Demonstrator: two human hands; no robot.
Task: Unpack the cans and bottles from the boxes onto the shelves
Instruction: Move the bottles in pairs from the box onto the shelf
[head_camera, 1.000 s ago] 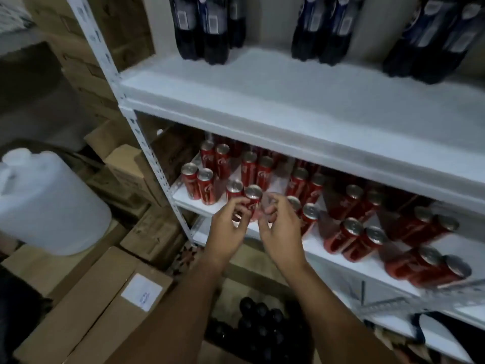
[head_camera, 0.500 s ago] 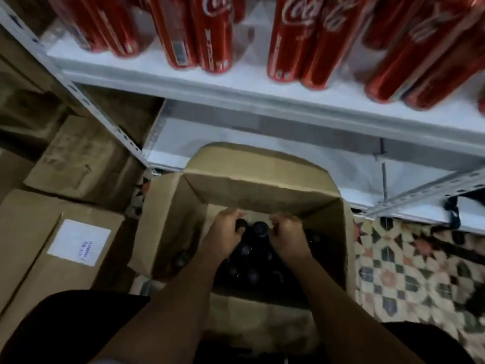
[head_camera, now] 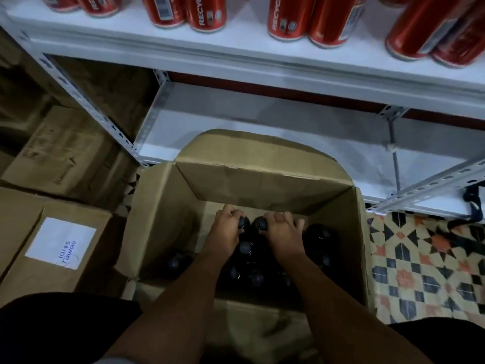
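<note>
The floor (head_camera: 425, 261) is patterned tile, visible to the right of an open cardboard box (head_camera: 162, 211) that stands in front of a white metal shelf unit. The lowest shelf (head_camera: 262, 119) lies bare just behind the box's raised rear flap. The shelf above (head_camera: 236, 46) carries red cans (head_camera: 207, 14) standing near its front edge; the word "RECYC" can be read on several. At far left, closed cartons are stacked close together; the nearest carton (head_camera: 23, 232) bears a white label (head_camera: 61, 243) with handwriting reading roughly "10185 Tawau".

Inside the open box, dark bottles (head_camera: 245, 248) with dark caps stand upright, packed together, with some open room along the left wall. The left hand (head_camera: 225, 232) has its fingers curled round the cap of one bottle at the rear. The right hand (head_camera: 282, 232) grips the neighbouring bottle cap likewise. The two hands are just beside each other.
</note>
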